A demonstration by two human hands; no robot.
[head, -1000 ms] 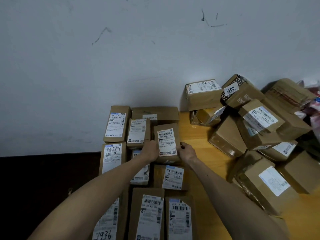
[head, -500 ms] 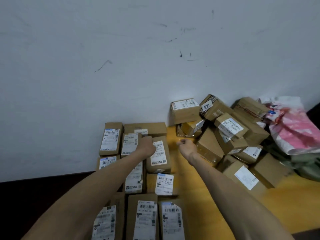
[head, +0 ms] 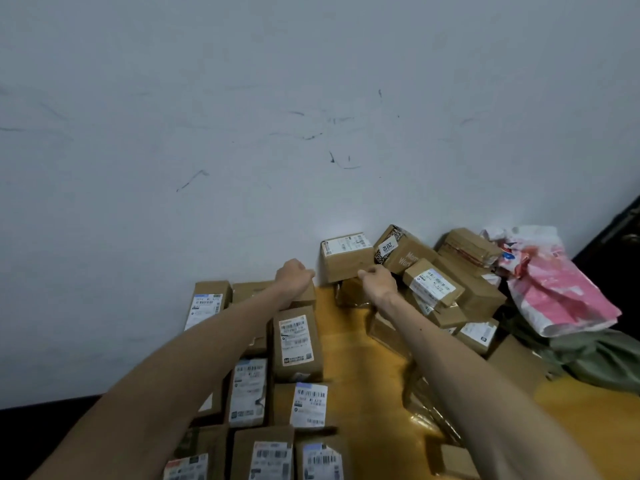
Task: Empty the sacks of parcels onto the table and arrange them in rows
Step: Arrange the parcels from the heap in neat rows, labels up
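Observation:
Labelled brown parcels lie in rows (head: 294, 341) on the left part of the yellow table (head: 353, 358). A loose heap of parcels (head: 450, 292) sits at the back right. One brown box with a white label (head: 343, 254) stands against the wall at the heap's left end. My left hand (head: 294, 276) hovers just left of that box with curled fingers, holding nothing. My right hand (head: 379, 280) has its curled fingers on the box's lower right corner. My right forearm hides some parcels of the heap.
A grey wall (head: 311, 133) rises right behind the table. A pink and white sack (head: 554, 289) and a green one (head: 602, 362) lie crumpled at the right. A strip of bare tabletop separates the rows from the heap. The left is dark floor.
Both hands let go of the parcel in the rows and moved back and right to the box against the wall. The camera tilted up, showing more wall.

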